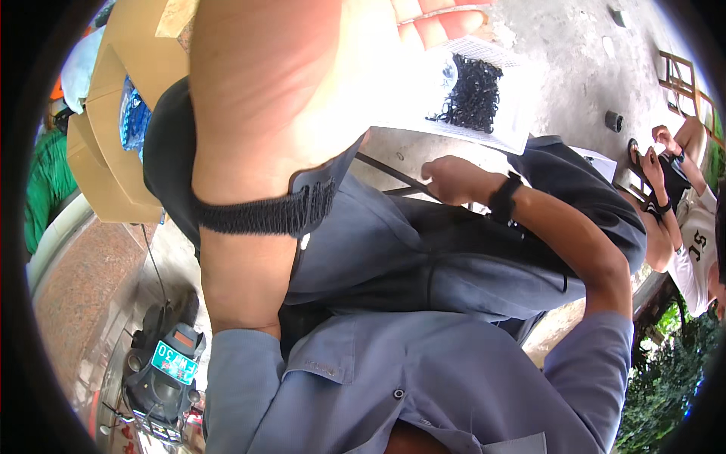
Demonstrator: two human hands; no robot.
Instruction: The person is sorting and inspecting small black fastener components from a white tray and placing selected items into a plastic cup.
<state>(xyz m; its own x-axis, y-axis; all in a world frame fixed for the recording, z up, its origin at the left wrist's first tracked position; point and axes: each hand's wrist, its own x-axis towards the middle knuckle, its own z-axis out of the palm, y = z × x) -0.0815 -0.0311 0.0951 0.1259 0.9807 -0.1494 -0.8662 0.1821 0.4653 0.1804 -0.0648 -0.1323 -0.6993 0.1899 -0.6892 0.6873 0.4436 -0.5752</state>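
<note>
My left hand (334,74) is raised close to the camera, its palm washed out by light. Its fingers are partly cut off by the top edge, so any grip is hidden. A black strap circles that wrist. Beyond this hand stands a white plastic basket (510,133) with a heap of small black looped parts (473,93) and a clear round object (450,74). Over my lap, below the basket's near edge, my right hand (459,181) has its fingers curled, and their inner side is hidden. It wears a black wristband (503,198) and is beside a dark metal bar (391,173).
Cardboard boxes (122,176) stand at left, one holding a blue plastic-wrapped bundle (134,116). Behind my left side is a parked scooter (161,391). At right, a seated person (680,227) holds something small and pale. A black cylinder (613,121) lies on the concrete floor (567,74).
</note>
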